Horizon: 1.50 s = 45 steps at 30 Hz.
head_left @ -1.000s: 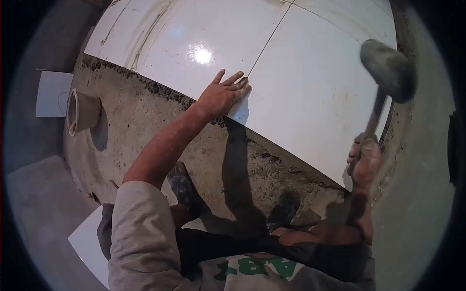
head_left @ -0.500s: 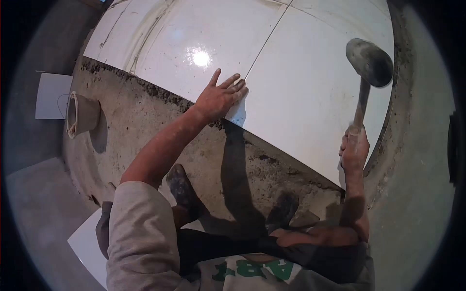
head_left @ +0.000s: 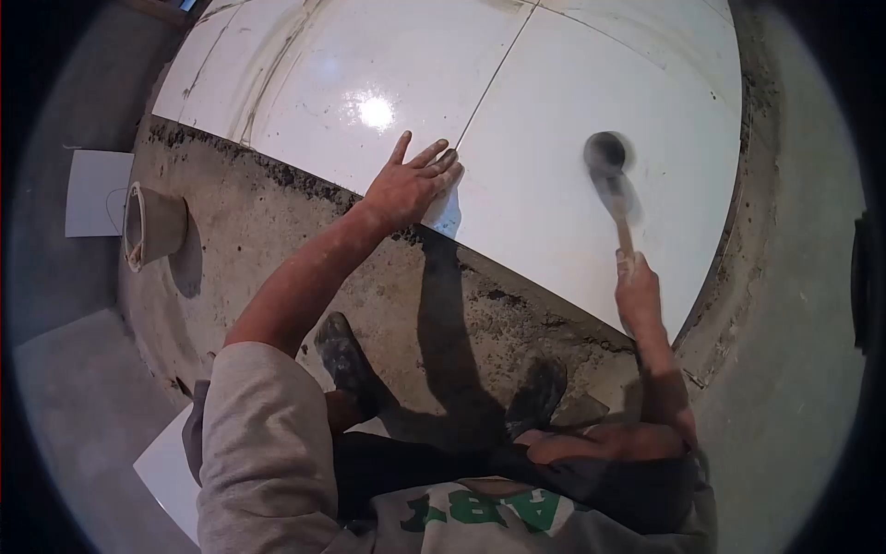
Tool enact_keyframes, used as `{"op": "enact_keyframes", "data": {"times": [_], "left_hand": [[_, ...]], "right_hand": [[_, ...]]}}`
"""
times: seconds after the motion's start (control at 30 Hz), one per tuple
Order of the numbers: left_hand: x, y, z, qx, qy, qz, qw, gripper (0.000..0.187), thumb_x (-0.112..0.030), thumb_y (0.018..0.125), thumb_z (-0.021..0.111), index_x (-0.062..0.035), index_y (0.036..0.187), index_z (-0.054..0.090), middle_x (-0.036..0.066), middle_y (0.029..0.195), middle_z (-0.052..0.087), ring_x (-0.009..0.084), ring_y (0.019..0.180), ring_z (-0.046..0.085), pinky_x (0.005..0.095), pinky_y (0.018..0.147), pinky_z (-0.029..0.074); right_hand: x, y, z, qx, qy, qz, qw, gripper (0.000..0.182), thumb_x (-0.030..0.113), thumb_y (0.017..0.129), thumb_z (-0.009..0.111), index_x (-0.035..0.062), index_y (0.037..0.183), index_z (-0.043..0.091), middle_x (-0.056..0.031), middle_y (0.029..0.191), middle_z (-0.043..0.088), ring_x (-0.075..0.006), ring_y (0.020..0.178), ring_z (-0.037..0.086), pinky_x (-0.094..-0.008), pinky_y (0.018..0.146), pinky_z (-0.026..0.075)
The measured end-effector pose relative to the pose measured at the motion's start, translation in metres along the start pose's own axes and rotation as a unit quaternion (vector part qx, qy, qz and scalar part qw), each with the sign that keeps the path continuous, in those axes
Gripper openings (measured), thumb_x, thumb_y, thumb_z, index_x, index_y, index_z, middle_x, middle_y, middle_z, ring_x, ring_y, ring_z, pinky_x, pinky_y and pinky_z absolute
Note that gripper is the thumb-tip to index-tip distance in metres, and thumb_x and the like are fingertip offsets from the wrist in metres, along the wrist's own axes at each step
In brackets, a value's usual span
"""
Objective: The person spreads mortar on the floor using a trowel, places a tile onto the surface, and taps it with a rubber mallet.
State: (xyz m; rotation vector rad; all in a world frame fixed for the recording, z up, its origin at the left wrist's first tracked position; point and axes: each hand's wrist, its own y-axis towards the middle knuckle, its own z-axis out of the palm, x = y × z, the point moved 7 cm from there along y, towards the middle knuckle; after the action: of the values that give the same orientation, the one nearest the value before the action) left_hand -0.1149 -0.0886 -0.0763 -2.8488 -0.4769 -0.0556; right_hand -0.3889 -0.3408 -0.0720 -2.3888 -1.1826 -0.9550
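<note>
Rough floor: bordered white tiles.
Right hand: gripped mallet, blurred over white tiles.
Left hand: rested open on white tiles.
Bucket: stood leftward.
Room: appeared dim, grey.
Change: swung mallet leftward from tiled edge.

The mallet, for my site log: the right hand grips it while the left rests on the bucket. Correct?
The left hand rests on the tiles, not the bucket, as the head view shows; the right hand does grip the mallet.
</note>
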Motion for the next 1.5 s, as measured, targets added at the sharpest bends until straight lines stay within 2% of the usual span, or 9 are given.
{"op": "enact_keyframes", "data": {"times": [0.17,0.43,0.5,0.57,0.63,0.8,1.1,1.3,1.5], "left_hand": [[-0.005,-0.001,-0.008,0.066,0.08,-0.015,0.994,0.05,-0.017,0.096,0.043,-0.02,0.146,0.037,-0.003,0.155,0.031,0.0136,0.147,0.016,0.0564,0.12,0.005],[0.001,-0.005,0.006,-0.004,-0.004,-0.003,1.0,0.051,-0.014,0.094,0.046,-0.019,0.144,0.04,-0.002,0.153,0.035,0.0148,0.146,0.021,0.0584,0.119,0.005],[0.001,-0.002,0.005,0.013,0.02,-0.009,1.0,0.05,-0.015,0.094,0.045,-0.0192,0.144,0.04,-0.003,0.153,0.036,0.0147,0.146,0.021,0.058,0.119,0.004],[-0.001,0.0,0.002,0.029,0.027,-0.01,0.999,0.05,-0.016,0.095,0.044,-0.0199,0.145,0.038,-0.004,0.154,0.034,0.014,0.146,0.019,0.0565,0.12,0.002],[0.008,0.002,-0.003,0.043,0.038,-0.025,0.998,0.051,-0.016,0.096,0.043,-0.0206,0.146,0.037,-0.004,0.155,0.032,0.0133,0.146,0.017,0.0551,0.12,0.001],[-0.001,0.0,-0.002,-0.007,0.013,-0.004,1.0,0.047,-0.014,0.096,0.04,-0.0141,0.143,0.041,0.002,0.151,0.038,0.0166,0.146,0.022,0.0571,0.119,0.005],[-0.009,0.015,-0.019,0.056,-0.053,-0.088,0.993,0.047,-0.023,0.094,0.05,-0.0082,0.139,0.047,0.008,0.148,0.042,0.0207,0.145,0.025,0.0554,0.119,0.009],[-0.036,0.081,-0.027,-0.057,-0.119,-0.126,0.983,0.076,-0.046,0.089,0.059,-0.0061,0.147,0.032,0.021,0.153,0.029,0.0346,0.147,0.014,0.0534,0.118,0.005],[-0.067,0.124,-0.029,0.013,-0.213,-0.144,0.966,0.112,-0.068,0.068,0.071,-0.0066,0.15,0.025,0.02,0.158,0.015,0.0423,0.146,0.007,0.0718,0.109,0.012]], "right_hand": [[0.056,0.008,-0.038,0.019,0.142,0.051,0.988,0.039,0.039,0.099,0.048,0.001,0.091,0.052,-0.0053,0.064,0.05,-0.0101,0.059,0.05,-0.0292,0.051,0.041],[0.06,0.0,-0.055,-0.052,0.38,0.022,0.923,0.042,0.045,0.099,0.045,0.0046,0.09,0.049,0.0013,0.067,0.042,-0.0053,0.056,0.041,-0.0203,0.047,0.038],[0.004,-0.004,-0.017,-0.096,0.053,-0.036,0.993,0.038,0.036,0.098,0.049,-0.0012,0.093,0.05,-0.0128,0.07,0.058,-0.0238,0.06,0.056,-0.0359,0.053,0.047],[-0.002,0.006,0.013,0.075,-0.121,0.112,0.983,0.034,0.031,0.099,0.049,-0.0032,0.094,0.051,-0.0209,0.072,0.06,-0.0343,0.064,0.059,-0.0418,0.057,0.047],[0.039,0.006,-0.018,-0.004,0.029,0.057,0.998,0.032,0.029,0.099,0.049,-0.0026,0.094,0.051,-0.0215,0.066,0.055,-0.0359,0.059,0.055,-0.0404,0.056,0.045],[0.035,-0.016,-0.029,0.003,0.188,0.053,0.981,0.04,0.039,0.099,0.05,0.0009,0.086,0.05,-0.0008,0.062,0.047,-0.008,0.057,0.044,-0.0289,0.049,0.037],[0.018,-0.033,-0.025,0.01,0.244,0.145,0.959,0.034,0.033,0.099,0.049,0.0025,0.085,0.052,0.0007,0.06,0.048,-0.0074,0.054,0.046,-0.0274,0.048,0.038],[0.04,-0.002,-0.03,0.0,0.311,0.143,0.939,0.036,0.037,0.1,0.048,0.0037,0.086,0.052,0.0018,0.057,0.046,-0.0064,0.049,0.045,-0.0256,0.044,0.038],[-0.009,0.011,0.021,0.069,0.307,0.244,0.917,0.039,0.039,0.1,0.047,0.0028,0.087,0.054,-0.0003,0.058,0.047,-0.0078,0.045,0.045,-0.0263,0.041,0.038]]}}
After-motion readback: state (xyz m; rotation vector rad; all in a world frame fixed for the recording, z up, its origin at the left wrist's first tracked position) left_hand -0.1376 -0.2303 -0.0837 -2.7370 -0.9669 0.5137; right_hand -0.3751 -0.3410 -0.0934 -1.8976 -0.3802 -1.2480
